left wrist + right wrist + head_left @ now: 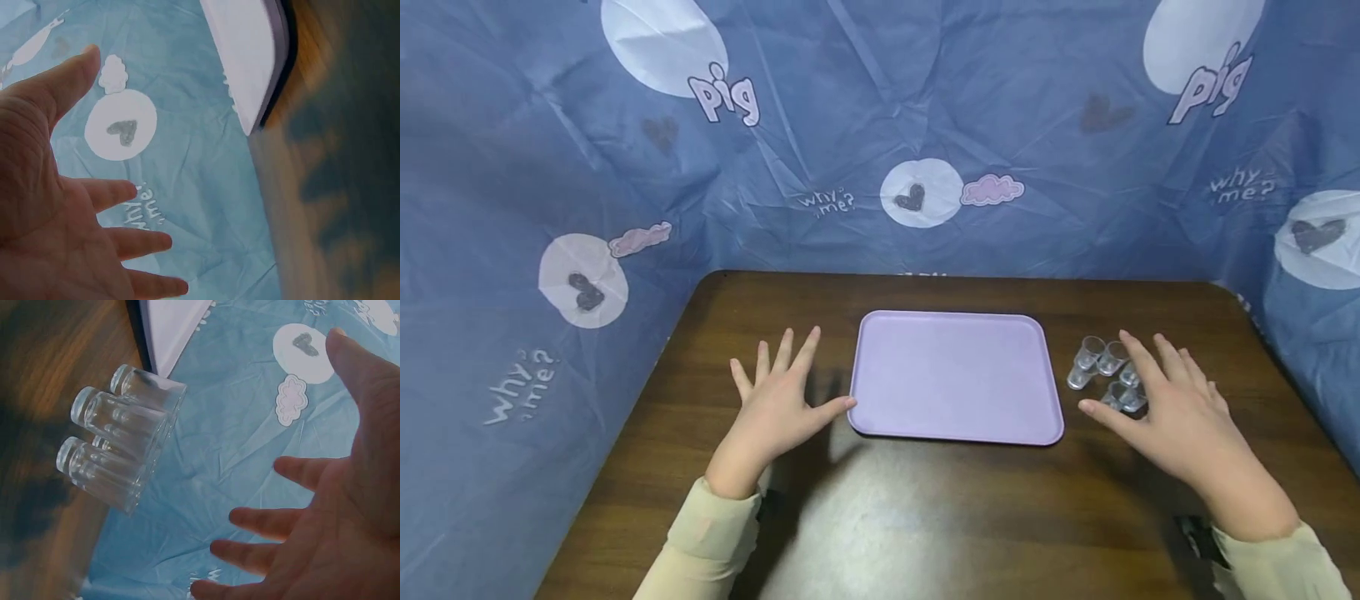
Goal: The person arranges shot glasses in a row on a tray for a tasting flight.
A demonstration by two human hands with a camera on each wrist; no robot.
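The right hand (1186, 421) partly covers the small clear glasses (1089, 352) in the head view, and these overlap one another, so their exact number is unclear; about six can be made out. Both sleeves (711, 527) are cut off by the frame, and each wrist view crops the tray (955, 379). The left hand (775, 412) and right hand hover over the table (887, 517), fingers spread, thumbs pointing inward, neither gripping anything. One lilac tray lies between them; the glasses cluster just left of the right hand
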